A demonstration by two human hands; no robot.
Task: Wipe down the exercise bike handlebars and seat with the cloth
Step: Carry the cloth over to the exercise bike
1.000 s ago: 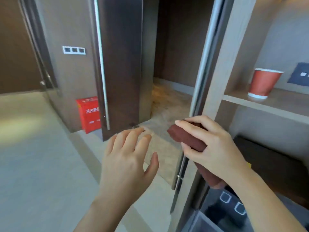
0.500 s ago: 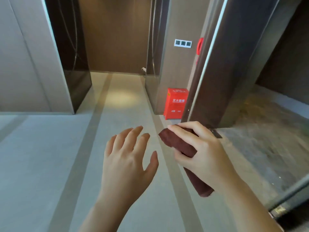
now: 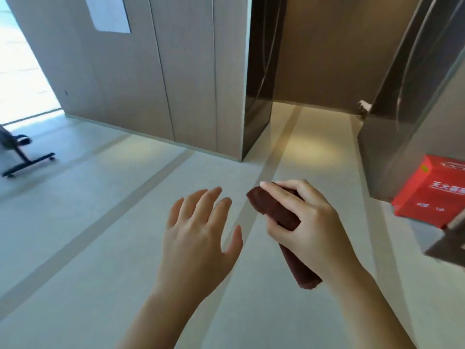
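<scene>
Your right hand grips the cloth, fingers curled over the top and thumb underneath. Your left hand is open just to its left, fingers spread, holding nothing and not touching the cloth.

The cloth is a dark red roll or tight fold held above the floor. One end pokes out past your fingertips and the other hangs below your wrist. It looks soft, light and dry, so it should need no strength. It will probably go limp and trail once you loosen it. To wipe, shake it partly open and bunch a pad of it in your palm rather than pinching an edge, so it wraps round the bars.

The bike is well away at the far left edge. Only its dark foot and a bit of frame show, and the handlebars and seat are out of view. Nothing looks wiped yet. A red box sits at the right by the wall.
</scene>
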